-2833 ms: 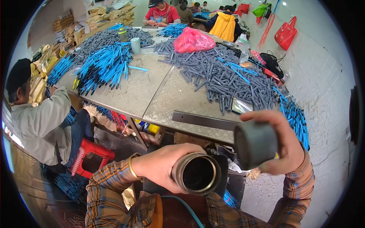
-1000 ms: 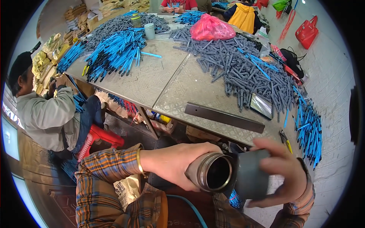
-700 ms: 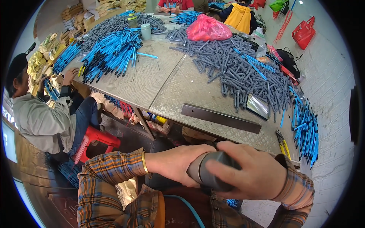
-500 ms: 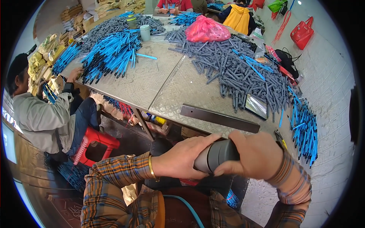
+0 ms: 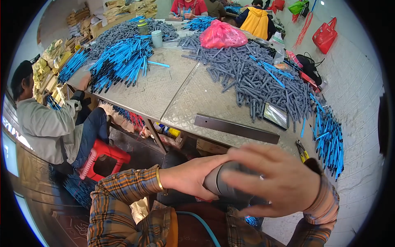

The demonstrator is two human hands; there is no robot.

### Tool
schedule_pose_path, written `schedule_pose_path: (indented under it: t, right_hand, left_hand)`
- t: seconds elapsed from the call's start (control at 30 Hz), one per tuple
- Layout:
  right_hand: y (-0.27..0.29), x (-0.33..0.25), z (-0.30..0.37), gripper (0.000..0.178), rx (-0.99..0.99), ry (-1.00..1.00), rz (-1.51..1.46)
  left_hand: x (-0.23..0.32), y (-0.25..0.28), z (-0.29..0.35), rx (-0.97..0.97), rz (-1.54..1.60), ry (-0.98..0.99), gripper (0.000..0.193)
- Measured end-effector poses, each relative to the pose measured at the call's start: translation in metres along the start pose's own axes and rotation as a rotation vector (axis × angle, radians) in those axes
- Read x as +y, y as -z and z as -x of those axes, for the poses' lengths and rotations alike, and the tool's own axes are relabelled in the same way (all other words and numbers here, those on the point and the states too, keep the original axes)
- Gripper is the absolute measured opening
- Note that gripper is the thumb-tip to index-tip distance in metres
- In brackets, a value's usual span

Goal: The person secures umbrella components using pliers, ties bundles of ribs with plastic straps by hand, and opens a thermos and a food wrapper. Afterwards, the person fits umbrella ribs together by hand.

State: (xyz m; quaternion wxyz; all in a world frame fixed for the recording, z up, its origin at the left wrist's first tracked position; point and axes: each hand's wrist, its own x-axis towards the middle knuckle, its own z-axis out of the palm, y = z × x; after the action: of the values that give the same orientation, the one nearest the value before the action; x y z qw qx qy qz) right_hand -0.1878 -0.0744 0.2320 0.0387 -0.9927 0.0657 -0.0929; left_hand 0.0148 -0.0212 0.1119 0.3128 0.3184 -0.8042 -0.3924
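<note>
My left hand (image 5: 190,175) is wrapped round a grey cylindrical flask (image 5: 212,181), which it holds tilted on its side in front of my body. The flask's darker grey lid end points right. Over that end is my right hand (image 5: 284,183), its fingers spread apart and smeared by motion. Whether the fingertips still touch the lid I cannot tell. A dark metal bar (image 5: 236,128) lies along the table edge just beyond the flask. Yellow-handled pliers (image 5: 302,151) lie beside my right wrist.
On the table (image 5: 173,96) are heaps of grey plastic parts (image 5: 234,68), blue pens (image 5: 123,59), a phone (image 5: 275,115) and a pink bag (image 5: 222,35). More blue pens (image 5: 328,136) lie at the right edge. A co-worker (image 5: 45,115) sits left by a red stool (image 5: 103,158).
My right hand has opened from its grip on the flask's lid, its fingers spreading as it moves slightly right. My left hand still holds the flask, now shifted slightly left.
</note>
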Motion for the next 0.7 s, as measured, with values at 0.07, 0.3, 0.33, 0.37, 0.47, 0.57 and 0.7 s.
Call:
schedule_pose_path:
  t: [0.07, 0.3, 0.33, 0.37, 0.47, 0.57, 0.7]
  right_hand:
    - [-0.003, -0.005, 0.003, 0.052, 0.086, 0.235, 0.007]
    - [-0.001, -0.013, 0.026, 0.065, 0.146, -0.04, -0.072]
    - [0.0, -0.015, 0.027, 0.065, 0.151, -0.043, -0.073]
    - [0.001, -0.02, 0.028, 0.065, 0.108, -0.063, -0.053]
    - [0.004, -0.023, 0.031, 0.065, 0.028, -0.107, -0.024]
    - [0.013, -0.012, 0.036, 0.062, -0.161, -0.32, -0.046]
    - [-0.001, 0.011, 0.045, 0.061, 0.201, 0.095, -0.107]
  left_hand:
    - [0.005, -0.003, 0.001, -0.036, 0.115, 0.081, 0.092]
    - [0.019, -0.01, 0.007, 0.016, 0.008, -0.019, 0.095]
    - [0.02, -0.008, 0.006, -0.012, 0.087, 0.026, 0.096]
    - [0.021, -0.007, 0.005, -0.04, 0.166, 0.072, 0.097]
    - [0.02, -0.011, 0.0, -0.019, 0.119, 0.094, 0.098]
    - [0.017, -0.009, -0.012, -0.049, 0.09, 0.067, 0.099]
    - [0.013, -0.008, -0.037, -0.118, 0.079, 0.034, 0.102]
